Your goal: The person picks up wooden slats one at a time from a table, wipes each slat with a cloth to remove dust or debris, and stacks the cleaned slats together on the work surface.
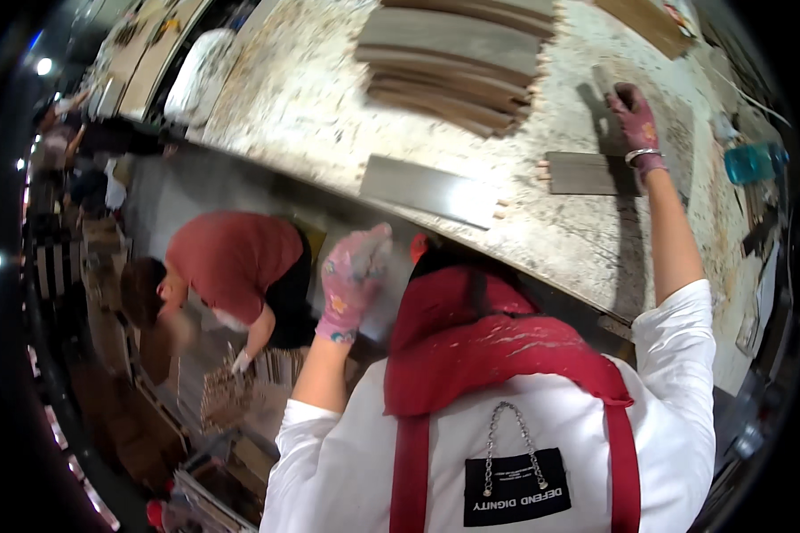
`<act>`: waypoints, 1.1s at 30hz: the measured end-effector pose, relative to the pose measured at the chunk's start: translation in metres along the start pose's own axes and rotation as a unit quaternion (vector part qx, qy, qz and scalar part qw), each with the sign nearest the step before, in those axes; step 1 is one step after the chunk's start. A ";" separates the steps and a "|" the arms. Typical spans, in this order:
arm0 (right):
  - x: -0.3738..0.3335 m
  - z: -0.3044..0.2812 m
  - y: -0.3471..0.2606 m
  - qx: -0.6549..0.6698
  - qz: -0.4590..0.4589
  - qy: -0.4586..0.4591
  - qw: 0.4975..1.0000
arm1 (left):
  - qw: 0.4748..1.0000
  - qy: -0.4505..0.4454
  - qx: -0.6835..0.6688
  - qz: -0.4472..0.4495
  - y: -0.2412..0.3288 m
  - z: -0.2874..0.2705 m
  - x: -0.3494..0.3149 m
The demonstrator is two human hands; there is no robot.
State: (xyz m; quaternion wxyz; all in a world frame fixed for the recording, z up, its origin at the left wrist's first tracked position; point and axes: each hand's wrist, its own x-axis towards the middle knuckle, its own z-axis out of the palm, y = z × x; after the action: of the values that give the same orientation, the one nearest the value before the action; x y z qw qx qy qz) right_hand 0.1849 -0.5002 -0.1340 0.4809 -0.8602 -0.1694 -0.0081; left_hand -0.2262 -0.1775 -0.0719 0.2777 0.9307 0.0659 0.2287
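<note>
- Head view: the right hand (633, 115), in a flowered pink glove, has its fingertips together on a slim greyish piece (602, 78) above the worktable (284, 98) — its long axis points mostly away from the wearer.
- The left hand (354, 271), gloved alike, is raised beside the table edge, fingers curled; whether they clamp anything, I cannot tell.
- Beside the right wrist, a dark plank (587, 173) lies crosswise, its pegged end leftward.
- Farther left, a shiny plank (418, 185) slants down rightward, its pegged end rightward.
- Beyond: a plank stack (453, 44), roughly crosswise.
- A black patch (516, 489) on the white shirt (542, 409) bears pale lettering, upside down.
</note>
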 end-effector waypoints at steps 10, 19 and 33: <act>0.001 -0.008 0.020 0.277 0.065 0.048 0.957 | 1.000 -0.027 0.003 0.011 -0.032 0.000 0.029; -0.140 -0.103 -0.003 0.224 0.222 0.151 0.937 | 0.933 -0.188 -0.101 0.289 0.073 0.133 0.122; -0.131 -0.092 0.015 0.081 0.186 0.045 0.978 | 0.937 -0.251 -0.011 0.244 0.116 0.237 0.156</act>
State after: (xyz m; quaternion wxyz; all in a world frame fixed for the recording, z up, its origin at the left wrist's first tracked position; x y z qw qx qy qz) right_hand 0.0796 -0.6206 -0.1202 0.5497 -0.8334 0.0151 0.0560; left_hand 0.0212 -0.3510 -0.1237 0.2307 0.9423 -0.2376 0.0496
